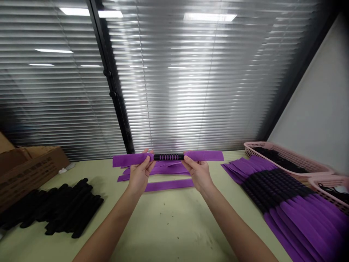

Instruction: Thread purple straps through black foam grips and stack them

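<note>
A purple strap (208, 155) runs through a black slotted handle tube (169, 157), purple showing in its slots. I hold it level above the table. My left hand (140, 173) pinches the strap at the tube's left end, thumb toward me. At the other end, my right hand (199, 173) grips strap and tube between thumb and fingers. Both strap ends stick out past my hands. Beneath lie several loose purple straps (169, 185), partly hidden by my hands and the held piece.
On the right, several purple straps with black tubes (275, 189) lie in a row. Beside them stand pink baskets (317, 169) with black items. Black tubes (73, 207) are piled at left near a cardboard box (40, 171). Window blinds (191, 91) rise behind the table (169, 233).
</note>
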Demonstrator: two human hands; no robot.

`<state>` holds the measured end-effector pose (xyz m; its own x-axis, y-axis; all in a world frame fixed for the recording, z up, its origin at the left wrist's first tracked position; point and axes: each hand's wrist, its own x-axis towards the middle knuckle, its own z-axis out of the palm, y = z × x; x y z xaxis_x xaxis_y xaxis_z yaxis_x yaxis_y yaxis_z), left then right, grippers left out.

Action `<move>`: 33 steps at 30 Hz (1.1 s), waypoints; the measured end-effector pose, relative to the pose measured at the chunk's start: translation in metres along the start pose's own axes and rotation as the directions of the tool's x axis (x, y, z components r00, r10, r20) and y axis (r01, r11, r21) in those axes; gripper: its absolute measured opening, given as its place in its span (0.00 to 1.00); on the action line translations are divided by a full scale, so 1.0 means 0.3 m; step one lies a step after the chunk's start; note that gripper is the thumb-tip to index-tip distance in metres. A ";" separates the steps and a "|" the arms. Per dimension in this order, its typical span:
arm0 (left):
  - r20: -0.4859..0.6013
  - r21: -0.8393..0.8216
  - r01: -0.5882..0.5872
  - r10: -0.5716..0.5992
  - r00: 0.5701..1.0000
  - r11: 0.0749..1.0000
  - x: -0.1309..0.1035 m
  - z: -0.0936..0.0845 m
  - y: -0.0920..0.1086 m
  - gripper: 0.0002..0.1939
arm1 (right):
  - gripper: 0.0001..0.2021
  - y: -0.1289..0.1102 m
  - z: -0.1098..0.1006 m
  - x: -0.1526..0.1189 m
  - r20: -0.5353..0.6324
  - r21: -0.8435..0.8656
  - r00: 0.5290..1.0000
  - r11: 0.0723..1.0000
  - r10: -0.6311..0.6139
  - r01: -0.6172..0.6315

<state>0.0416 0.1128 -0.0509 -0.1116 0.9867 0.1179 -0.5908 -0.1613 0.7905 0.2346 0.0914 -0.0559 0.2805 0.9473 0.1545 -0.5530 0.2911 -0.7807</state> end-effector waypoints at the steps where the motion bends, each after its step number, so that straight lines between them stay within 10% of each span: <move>1: -0.002 -0.002 0.000 0.000 1.000 1.000 -0.001 0.001 -0.003 0.17 | 0.18 -0.001 0.001 -0.002 0.006 -0.016 1.000 1.000 -0.006 0.006; 33: -0.012 -0.047 0.074 -0.075 0.997 0.996 0.000 0.003 0.001 0.18 | 0.25 -0.024 0.001 0.004 -0.004 -0.016 1.000 1.000 -0.025 0.025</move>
<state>0.0421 0.1127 -0.0502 -0.0767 0.9957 0.0515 -0.6340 -0.0886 0.7682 0.2387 0.0903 -0.0499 0.2970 0.9393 0.1718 -0.5334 0.3125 -0.7861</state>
